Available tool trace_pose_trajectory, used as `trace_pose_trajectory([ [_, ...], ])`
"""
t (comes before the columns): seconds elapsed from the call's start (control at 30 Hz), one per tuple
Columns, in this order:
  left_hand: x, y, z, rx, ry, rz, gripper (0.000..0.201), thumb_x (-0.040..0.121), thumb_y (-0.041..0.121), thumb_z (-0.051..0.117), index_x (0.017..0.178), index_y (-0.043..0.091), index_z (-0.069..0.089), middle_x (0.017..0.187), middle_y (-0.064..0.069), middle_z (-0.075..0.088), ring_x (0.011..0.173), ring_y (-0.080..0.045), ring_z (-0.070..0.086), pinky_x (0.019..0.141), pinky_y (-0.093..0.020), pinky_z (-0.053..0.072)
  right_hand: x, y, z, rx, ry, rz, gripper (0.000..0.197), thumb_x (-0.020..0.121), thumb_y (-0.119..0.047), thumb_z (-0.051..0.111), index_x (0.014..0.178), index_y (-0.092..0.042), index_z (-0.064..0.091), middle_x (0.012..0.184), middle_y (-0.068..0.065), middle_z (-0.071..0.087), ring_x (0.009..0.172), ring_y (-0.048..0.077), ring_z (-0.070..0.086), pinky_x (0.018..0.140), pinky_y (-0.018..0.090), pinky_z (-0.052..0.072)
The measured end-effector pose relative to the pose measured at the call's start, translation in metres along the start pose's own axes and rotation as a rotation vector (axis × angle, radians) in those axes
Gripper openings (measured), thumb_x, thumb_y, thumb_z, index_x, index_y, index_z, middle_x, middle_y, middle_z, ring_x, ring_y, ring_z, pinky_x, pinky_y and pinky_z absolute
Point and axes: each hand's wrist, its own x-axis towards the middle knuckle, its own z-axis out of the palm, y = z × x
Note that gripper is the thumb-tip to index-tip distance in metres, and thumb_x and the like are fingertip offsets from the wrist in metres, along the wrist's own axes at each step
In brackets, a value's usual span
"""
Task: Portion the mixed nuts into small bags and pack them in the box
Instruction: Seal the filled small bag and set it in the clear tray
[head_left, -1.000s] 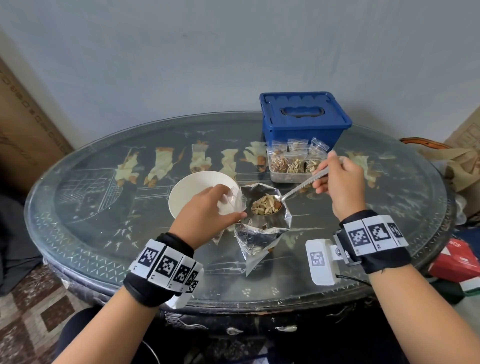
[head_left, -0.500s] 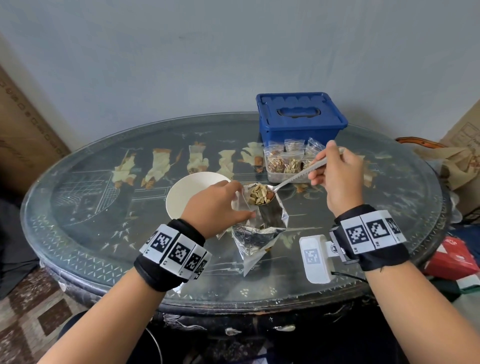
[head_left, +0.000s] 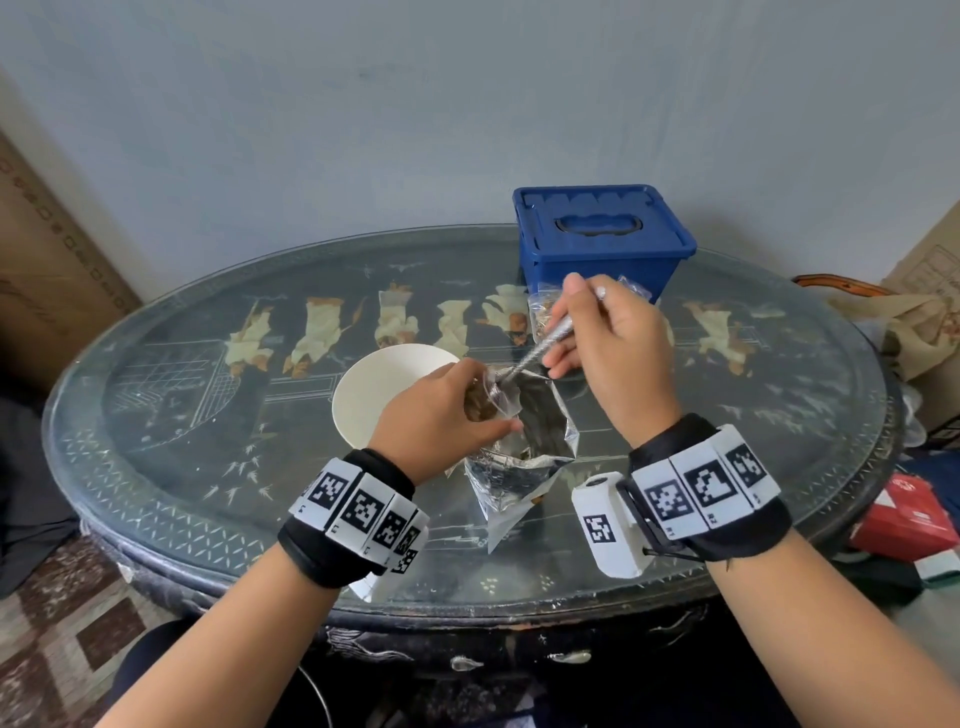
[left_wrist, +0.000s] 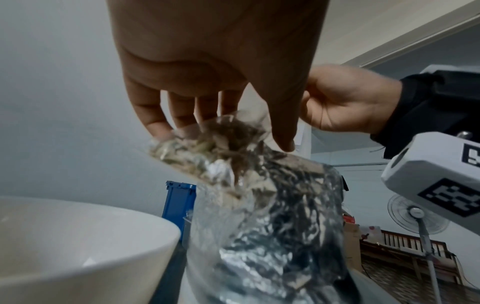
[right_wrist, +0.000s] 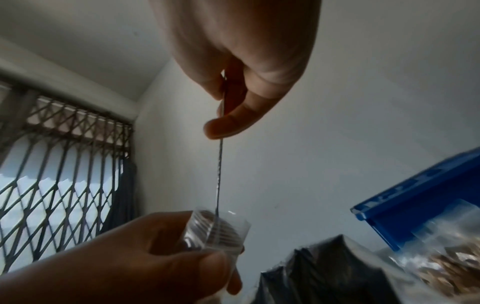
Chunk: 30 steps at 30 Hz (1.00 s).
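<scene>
Spoon (head_left: 540, 347) now tipped steeply down into small clear bag (head_left: 491, 400), bowl end inside the bag mouth; half a second back, level and loaded over foil pouch (head_left: 524, 457). Meaning: scoop being emptied, one portion going in.

Right hand (head_left: 608, 338) pinching spoon handle between thumb and fingers, raised above the pouch. From right wrist view, handle running straight down into the bag opening.

Left hand (head_left: 441, 410) gripping the small clear bag by its mouth, thumb one side, fingers the other, held open over the pouch rim. Nuts visible inside through the plastic in left wrist view (left_wrist: 207, 148); fill level hard to judge.

White bowl (head_left: 384, 384) just left of the pouch, looks empty. Clear tray of filled bags (head_left: 543, 317) mostly hidden behind right hand, in front of blue box (head_left: 597, 239); box lid on.

Likely next: withdraw spoon, seal bag, add to tray. Risk: nuts spilling past the narrow mouth, though pouch sits underneath.
</scene>
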Motion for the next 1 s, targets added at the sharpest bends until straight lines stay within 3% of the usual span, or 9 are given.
trace_pose_trajectory([
  [0.1, -0.004, -0.004, 0.003, -0.138, 0.055, 0.002, 0.037, 0.072, 0.044, 0.073, 0.085, 0.023, 0.045, 0.07, 0.01, 0.051, 0.064, -0.012, 0.049, 0.056, -0.022, 0.037, -0.003, -0.008, 0.005, -0.087, -0.067, -0.196, 0.026, 0.097, -0.023, 0.045, 0.078, -0.01, 0.058, 0.063, -0.009, 0.058, 0.048, 0.009, 0.062, 0.041, 0.029, 0.052],
  [0.17, -0.008, -0.006, 0.005, -0.234, 0.118, -0.021, 0.035, 0.071, 0.037, 0.076, 0.085, 0.021, 0.048, 0.074, 0.004, 0.058, 0.067, -0.013, 0.054, 0.06, -0.021, 0.04, -0.003, -0.013, 0.007, -0.104, -0.095, -0.278, 0.023, 0.096, -0.023, 0.046, 0.082, -0.011, 0.06, 0.066, -0.013, 0.058, 0.05, 0.008, 0.063, 0.042, 0.027, 0.052],
  [0.27, -0.013, -0.008, 0.007, -0.307, 0.194, -0.048, 0.036, 0.071, 0.03, 0.078, 0.089, 0.017, 0.049, 0.072, 0.014, 0.054, 0.066, 0.0, 0.053, 0.06, -0.01, 0.038, -0.003, -0.019, 0.006, -0.089, -0.111, -0.312, 0.024, 0.094, -0.026, 0.045, 0.085, -0.011, 0.061, 0.068, -0.011, 0.059, 0.053, 0.008, 0.063, 0.044, 0.022, 0.052],
  [0.37, -0.016, -0.012, 0.01, -0.319, 0.205, -0.064, 0.037, 0.071, 0.03, 0.078, 0.091, 0.02, 0.048, 0.075, 0.02, 0.053, 0.068, 0.006, 0.052, 0.062, -0.006, 0.039, -0.001, -0.021, 0.002, -0.065, -0.103, -0.296, 0.022, 0.094, -0.027, 0.045, 0.084, -0.013, 0.059, 0.069, -0.008, 0.06, 0.053, 0.01, 0.064, 0.046, 0.026, 0.053],
  [0.47, -0.018, -0.016, 0.011, -0.291, 0.191, -0.085, 0.036, 0.073, 0.031, 0.076, 0.09, 0.018, 0.047, 0.076, 0.011, 0.054, 0.07, 0.001, 0.049, 0.063, -0.011, 0.039, 0.002, -0.018, -0.008, -0.019, -0.04, -0.233, 0.022, 0.098, -0.022, 0.046, 0.083, -0.012, 0.058, 0.07, -0.003, 0.061, 0.053, 0.014, 0.064, 0.048, 0.031, 0.054],
  [0.57, -0.021, -0.019, 0.013, -0.297, 0.179, -0.1, 0.035, 0.073, 0.032, 0.075, 0.092, 0.016, 0.05, 0.087, -0.003, 0.062, 0.079, -0.015, 0.055, 0.07, -0.026, 0.044, 0.004, -0.015, -0.019, 0.014, 0.084, -0.193, 0.024, 0.099, -0.02, 0.042, 0.079, -0.015, 0.056, 0.067, 0.003, 0.061, 0.051, 0.017, 0.062, 0.048, 0.026, 0.051],
  [0.7, -0.025, -0.019, 0.016, -0.301, 0.159, -0.127, 0.038, 0.073, 0.034, 0.075, 0.097, 0.014, 0.053, 0.094, -0.005, 0.062, 0.085, -0.017, 0.054, 0.071, -0.025, 0.043, 0.003, 0.001, -0.029, -0.059, 0.189, -0.17, 0.029, 0.099, -0.025, 0.04, 0.076, -0.015, 0.054, 0.063, 0.002, 0.059, 0.048, 0.014, 0.06, 0.045, 0.026, 0.049],
  [0.87, -0.028, -0.016, 0.019, -0.3, 0.145, -0.145, 0.042, 0.075, 0.034, 0.074, 0.102, 0.009, 0.054, 0.098, -0.003, 0.062, 0.086, -0.015, 0.051, 0.072, -0.025, 0.042, -0.013, 0.032, -0.016, -0.33, -0.017, -0.153, 0.028, 0.098, -0.022, 0.042, 0.079, -0.009, 0.059, 0.059, 0.002, 0.06, 0.055, 0.009, 0.061, 0.049, 0.019, 0.049],
  [1.0, -0.029, -0.015, 0.021, -0.316, 0.146, -0.159, 0.043, 0.074, 0.034, 0.074, 0.104, 0.011, 0.054, 0.1, -0.002, 0.062, 0.086, -0.014, 0.052, 0.071, -0.025, 0.043, -0.026, 0.053, -0.001, -0.485, -0.243, -0.211, 0.024, 0.096, -0.016, 0.049, 0.087, -0.002, 0.066, 0.069, 0.009, 0.065, 0.062, 0.021, 0.063, 0.061, 0.039, 0.052],
])
